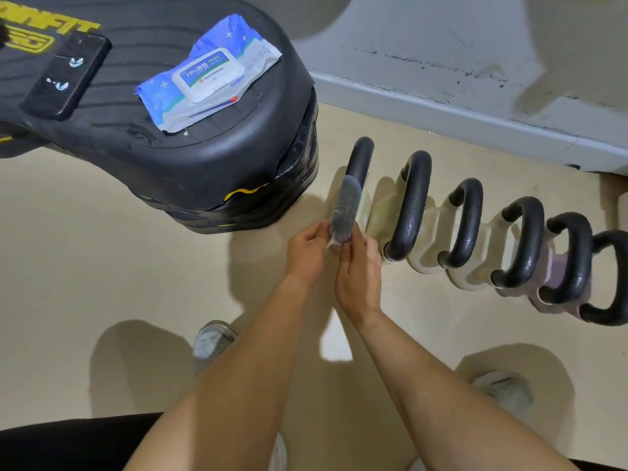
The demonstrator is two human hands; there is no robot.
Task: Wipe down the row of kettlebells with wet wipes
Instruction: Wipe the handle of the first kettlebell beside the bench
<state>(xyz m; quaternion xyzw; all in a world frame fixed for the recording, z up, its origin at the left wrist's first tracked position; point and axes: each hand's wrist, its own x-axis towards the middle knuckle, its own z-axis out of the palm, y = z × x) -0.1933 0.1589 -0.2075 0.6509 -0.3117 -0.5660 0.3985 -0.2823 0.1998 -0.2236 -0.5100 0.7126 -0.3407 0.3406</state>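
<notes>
Centre frame: left hand (307,254) and right hand (360,277) pinched a thin translucent wet wipe (344,212), apparently touching the leftmost black kettlebell handle (361,156).

kettlebells (466,219): six, counted by their black handles, all in one row (the sixth is cut off by the right edge of the view, so only part of its handle was tallied). bodies by colour could not be counted reliably, as the handles cover several of them.

wet wipe (343,212), loose sheet: one.

wipes pack (207,79), blue and white: one.

phone (64,74), dark: one.

step platform (204,158), black: one.

hands: two, namely one left hand (307,256) and one right hand (358,277).

shoes: two, one left shoe (212,341) and one right shoe (503,392).
</notes>
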